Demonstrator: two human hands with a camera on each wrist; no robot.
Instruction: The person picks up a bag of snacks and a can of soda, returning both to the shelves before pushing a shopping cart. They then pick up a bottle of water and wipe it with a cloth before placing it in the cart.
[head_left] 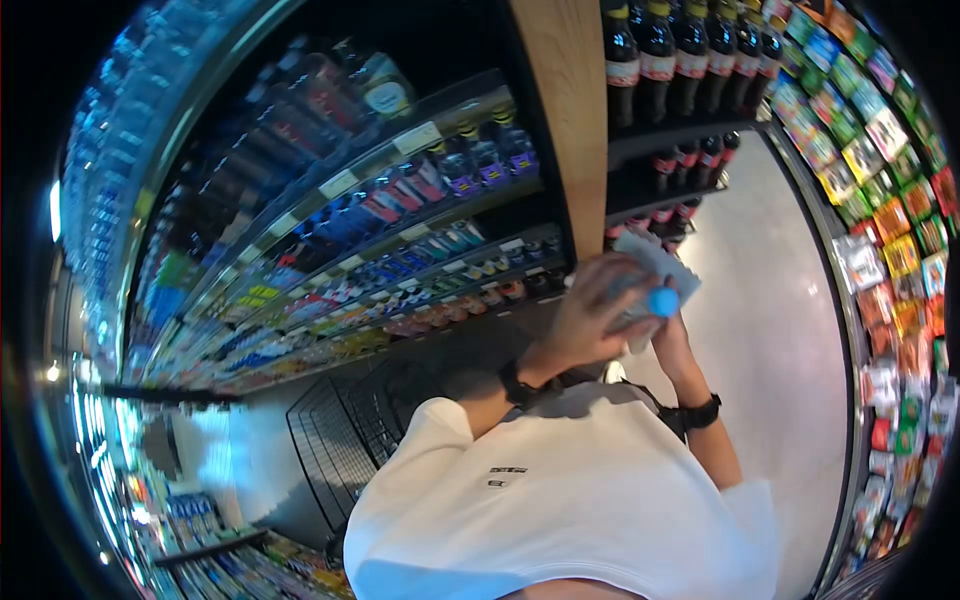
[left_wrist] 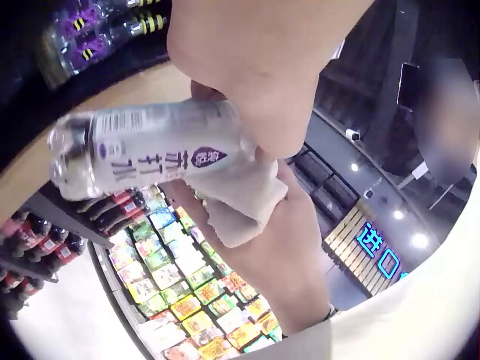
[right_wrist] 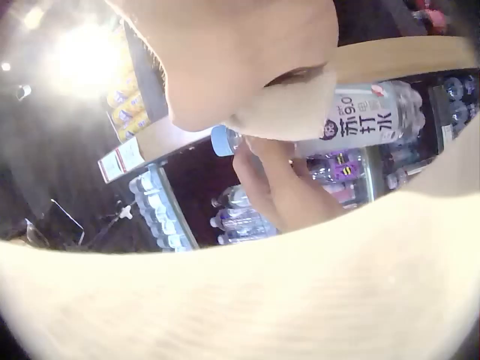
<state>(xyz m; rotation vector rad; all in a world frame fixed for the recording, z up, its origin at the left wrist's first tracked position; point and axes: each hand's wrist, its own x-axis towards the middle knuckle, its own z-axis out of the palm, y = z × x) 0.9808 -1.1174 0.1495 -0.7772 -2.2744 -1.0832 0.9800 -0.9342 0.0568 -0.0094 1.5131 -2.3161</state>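
A clear water bottle [left_wrist: 169,142] with a pale, purple-printed label and a blue cap [head_left: 662,302] is held in front of the chest, cap toward the person. My left hand [head_left: 605,305] grips it near the cap end; its fingers [right_wrist: 274,180] show just under the cap in the right wrist view. On the other side, my right hand [head_left: 674,345] holds a light grey cloth [left_wrist: 244,206] against the bottle. That cloth wraps part of the bottle's side and hides some of the label. Bottle base and lower label stick out past both hands.
Shelves of bottled drinks [head_left: 400,190] stand at the left, beside a wooden post [head_left: 565,120]. Dark cola bottles [head_left: 690,60] fill shelves ahead. A rack of colourful packets [head_left: 890,240] lines the right of the aisle floor [head_left: 770,330]. A black wire basket [head_left: 335,440] is at the lower left.
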